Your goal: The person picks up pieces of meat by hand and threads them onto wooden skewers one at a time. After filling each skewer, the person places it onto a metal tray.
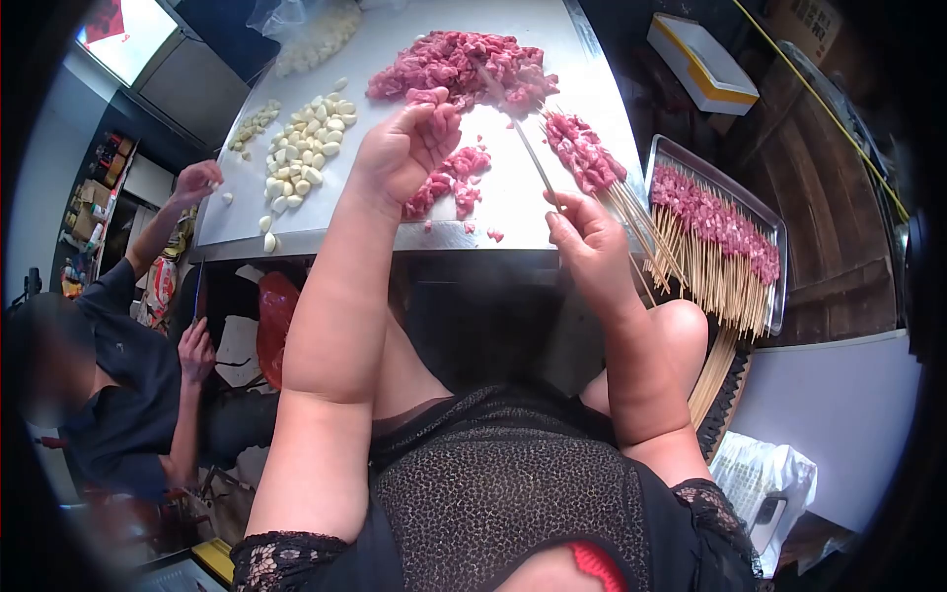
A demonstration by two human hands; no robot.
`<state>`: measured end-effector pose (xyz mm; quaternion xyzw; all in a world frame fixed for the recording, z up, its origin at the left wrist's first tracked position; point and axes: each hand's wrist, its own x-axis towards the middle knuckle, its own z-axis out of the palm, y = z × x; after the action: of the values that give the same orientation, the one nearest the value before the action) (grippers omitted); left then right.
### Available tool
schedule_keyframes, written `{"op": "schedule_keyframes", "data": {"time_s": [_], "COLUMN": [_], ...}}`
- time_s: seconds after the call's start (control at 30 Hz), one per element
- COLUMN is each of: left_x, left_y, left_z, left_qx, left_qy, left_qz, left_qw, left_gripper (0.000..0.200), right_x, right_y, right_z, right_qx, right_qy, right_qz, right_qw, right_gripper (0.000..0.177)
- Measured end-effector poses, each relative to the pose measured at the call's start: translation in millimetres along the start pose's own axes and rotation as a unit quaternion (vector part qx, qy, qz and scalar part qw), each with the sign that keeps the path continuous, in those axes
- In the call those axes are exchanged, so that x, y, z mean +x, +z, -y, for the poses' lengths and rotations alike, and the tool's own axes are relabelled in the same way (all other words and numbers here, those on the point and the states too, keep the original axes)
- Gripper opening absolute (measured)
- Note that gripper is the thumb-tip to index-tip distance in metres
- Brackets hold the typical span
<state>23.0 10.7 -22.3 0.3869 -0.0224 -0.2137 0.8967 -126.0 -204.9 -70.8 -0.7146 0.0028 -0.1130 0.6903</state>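
My left hand (409, 148) is raised over the table's near part with its fingers curled in, and pink meat shows at its fingertips. Between the thumb and fingers of my right hand (590, 235) is a thin skewer (538, 163), which slants up to the left. Its far end is blurred against a large pile of cut raw meat (444, 67), so what is on it is hard to tell. A smaller heap of meat pieces (456, 183) lies beside my left hand. Right of the held skewer, a bundle of meat skewers (584, 153) rests on the table, sticks toward me.
A metal tray (779, 237) of meat skewers stands at the right. Peeled garlic cloves (308, 146) are spread on the white table (365, 212); a plastic bag (314, 35) lies behind. At left sits another person (128, 365), holding a blue, thin object. A white-and-yellow box (702, 69) stands back right.
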Motion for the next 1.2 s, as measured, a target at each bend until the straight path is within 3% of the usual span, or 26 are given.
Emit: {"op": "schedule_keyframes", "data": {"time_s": [0.07, 0.13, 0.37, 0.43, 0.63, 0.73, 0.87, 0.97, 1.2], "left_x": [1, -1, -2, -2, -6, -12, -9, -10, -16], "left_y": [1, 9, 9, 15, 22, 31, 27, 29, 35], "left_z": [3, 4, 0, 6, 13, 15, 14, 12, 9], "left_qx": [0.010, 0.157, 0.161, 0.168, 0.038, 0.017, 0.032, 0.033, -0.013], "left_qy": [-0.016, -0.015, -0.014, 0.026, 0.050, 0.063, 0.070, 0.070, 0.100], "left_qz": [-0.010, -0.079, -0.019, -0.075, -0.021, -0.040, -0.053, -0.072, -0.072], "left_qw": [1.000, 0.984, 0.987, 0.983, 0.998, 0.997, 0.996, 0.994, 0.992], "left_gripper": [0.030, 0.030, 0.028, 0.025, 0.025, 0.025, 0.024, 0.023, 0.025], "right_x": [3, 2, 2, 2, 0, 1, 0, -1, -2], "right_y": [-1, 0, -8, -6, -4, 0, 6, 6, 10], "right_z": [-2, -4, 3, -4, 6, 6, 5, 4, 3], "right_qx": [0.011, 0.035, -0.101, -0.143, -0.235, -0.238, -0.185, -0.145, -0.044], "right_qy": [-0.010, -0.018, 0.002, -0.102, -0.121, -0.126, -0.126, -0.076, -0.020], "right_qz": [-0.003, -0.005, 0.039, 0.026, 0.039, 0.022, -0.012, -0.019, 0.028], "right_qw": [1.000, 0.999, 0.994, 0.984, 0.964, 0.963, 0.975, 0.986, 0.998], "right_gripper": [0.020, 0.017, 0.024, 0.028, 0.023, 0.020, 0.016, 0.016, 0.015]}}
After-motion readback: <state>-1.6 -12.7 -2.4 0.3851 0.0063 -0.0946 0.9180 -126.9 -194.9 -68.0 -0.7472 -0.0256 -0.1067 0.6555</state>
